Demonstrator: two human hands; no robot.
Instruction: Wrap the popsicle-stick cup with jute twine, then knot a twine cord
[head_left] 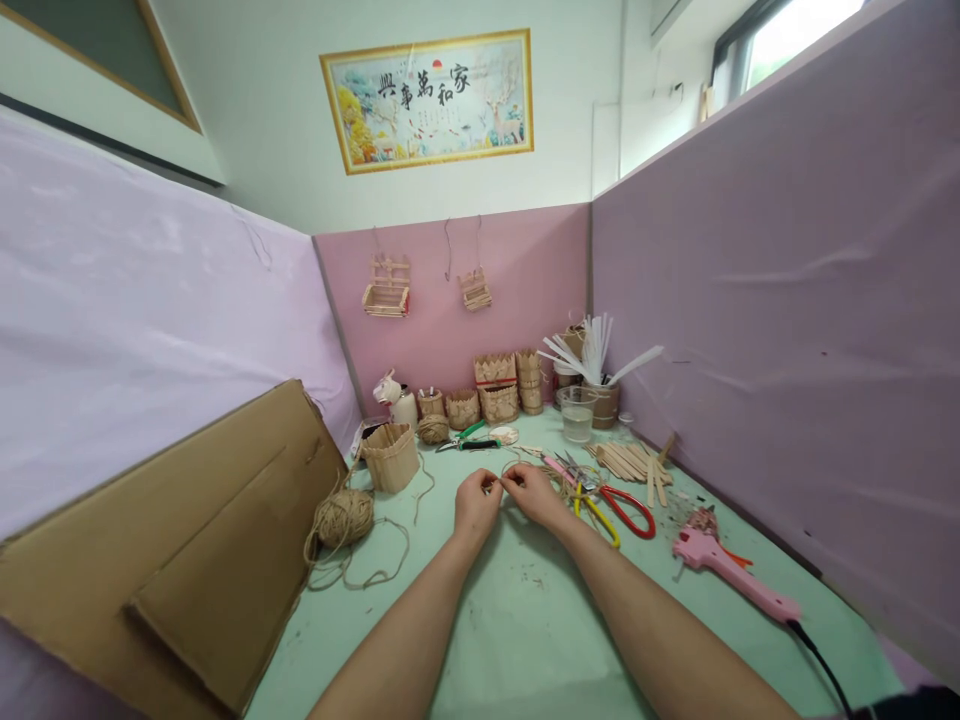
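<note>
My left hand (pixel 478 508) and my right hand (pixel 534 494) meet fingertip to fingertip over the middle of the green table. Both have their fingers pinched together. Whatever lies between them is too small to make out; a thin strand of twine (pixel 517 465) shows just behind the right fingers. Close to the right hand lie yellow-handled scissors (pixel 598 515) and red-handled scissors (pixel 630 512), with loose twine around them. To the left of my left hand are a ball of twine (pixel 343 517) with a trailing end and a wooden-stick basket (pixel 390 458).
Cardboard sheets (pixel 217 560) lean at the left. A pink glue gun (pixel 739 575) with a black cord lies at the right, near flat wooden sticks (pixel 630 462). Behind are green-handled pliers (pixel 480 443), a clear cup of liquid (pixel 577 415) and several small stick baskets (pixel 499 402).
</note>
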